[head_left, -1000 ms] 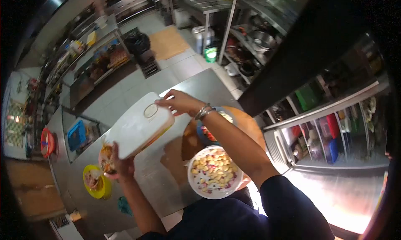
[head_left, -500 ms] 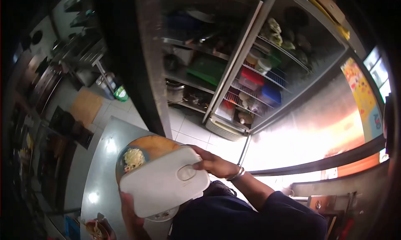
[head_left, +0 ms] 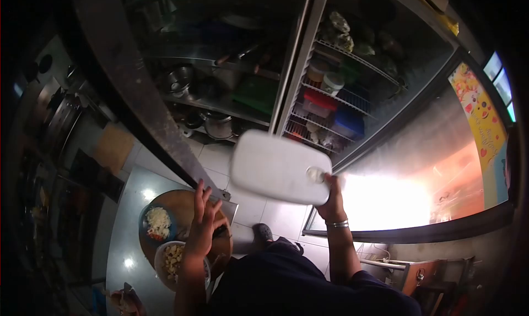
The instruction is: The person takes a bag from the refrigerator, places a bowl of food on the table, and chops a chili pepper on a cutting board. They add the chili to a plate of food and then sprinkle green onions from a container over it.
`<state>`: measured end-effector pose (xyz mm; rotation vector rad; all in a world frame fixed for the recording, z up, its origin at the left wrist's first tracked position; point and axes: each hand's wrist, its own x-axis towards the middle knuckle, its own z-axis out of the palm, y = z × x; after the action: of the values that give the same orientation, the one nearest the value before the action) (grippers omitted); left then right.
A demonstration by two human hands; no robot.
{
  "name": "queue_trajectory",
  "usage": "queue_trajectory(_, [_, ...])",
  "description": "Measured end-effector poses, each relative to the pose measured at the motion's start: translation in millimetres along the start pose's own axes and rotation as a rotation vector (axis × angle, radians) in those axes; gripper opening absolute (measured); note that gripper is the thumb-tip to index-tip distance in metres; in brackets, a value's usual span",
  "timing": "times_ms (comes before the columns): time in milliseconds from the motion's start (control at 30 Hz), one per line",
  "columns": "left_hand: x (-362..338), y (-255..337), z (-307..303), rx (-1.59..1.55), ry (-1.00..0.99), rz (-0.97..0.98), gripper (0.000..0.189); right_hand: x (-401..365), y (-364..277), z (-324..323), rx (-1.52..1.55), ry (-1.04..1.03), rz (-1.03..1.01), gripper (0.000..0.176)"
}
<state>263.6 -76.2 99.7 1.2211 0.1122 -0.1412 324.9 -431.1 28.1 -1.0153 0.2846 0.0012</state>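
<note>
My right hand (head_left: 333, 202) grips one end of a white rectangular plastic container (head_left: 275, 167), holding it out in front of the open fridge. Its flat top with a round fitting faces me; motion blurs it, and its depth is hard to tell. My left hand (head_left: 201, 225) is empty, fingers spread, above the round wooden board (head_left: 182, 199). Beside and under my left wrist stands a white bowl (head_left: 160, 259) of pale chopped pieces. A blue plate (head_left: 144, 228) holds a pale shredded heap (head_left: 158, 219) with some red bits. A dark object by my left fingers is partly hidden.
The fridge's wire shelves (head_left: 352, 101) carry tubs, a red box (head_left: 319, 102) and a blue box (head_left: 349, 123). Its glass door (head_left: 386, 200) stands open at the right. A dark metal post (head_left: 138, 107) rises beside the metal table (head_left: 124, 250). Pots (head_left: 219, 126) sit on lower shelves.
The white container has moved up and right, away from the board, in my right hand. My left hand has let go of it. The bowl and board are more exposed.
</note>
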Motion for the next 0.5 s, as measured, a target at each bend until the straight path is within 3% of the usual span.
queue_trajectory(67, [-17.9,-11.3,-10.6,0.09,-0.337,-0.09,0.097,33.6,-6.5,-26.2,-0.202,0.181,-0.289,0.058])
queue_trajectory(100, [-34.6,-38.5,-32.6,0.135,-0.575,-0.038,0.093,43.9,-31.1,-7.2,0.336,0.286,-0.164,0.062])
queue_trajectory(167, [-54.0,-12.5,-16.0,0.22,-0.835,-0.084,0.082,74.4,-56.7,-16.2,0.406,0.303,-0.316,0.07])
queue_trajectory(200, [-64.0,0.5,-7.7,0.263,-0.965,-0.098,0.076,97.7,-65.6,-31.1,0.411,0.407,-0.332,0.07])
queue_trajectory(233, [-68.1,5.0,-1.8,0.289,-1.016,-0.119,0.075,137.1,-59.4,-60.8,0.255,0.565,-0.544,0.069])
queue_trajectory(267, [-72.5,1.8,0.4,0.308,-1.005,-0.137,0.074,156.4,-72.9,-63.1,0.214,0.624,-0.649,0.067])
queue_trajectory(333, [-80.3,-7.0,6.2,0.347,-0.886,-0.161,0.072,241.8,-82.8,-118.5,-0.093,1.123,-0.859,0.074])
queue_trajectory(367, [-87.5,-13.1,10.6,0.368,-0.792,-0.162,0.07,283.2,-100.5,-152.6,-0.033,1.184,-0.762,0.077])
queue_trajectory(500, [-130.0,-47.8,44.1,0.388,-0.306,-0.156,0.066,422.7,-182.3,-207.1,-0.625,1.031,-0.49,0.07])
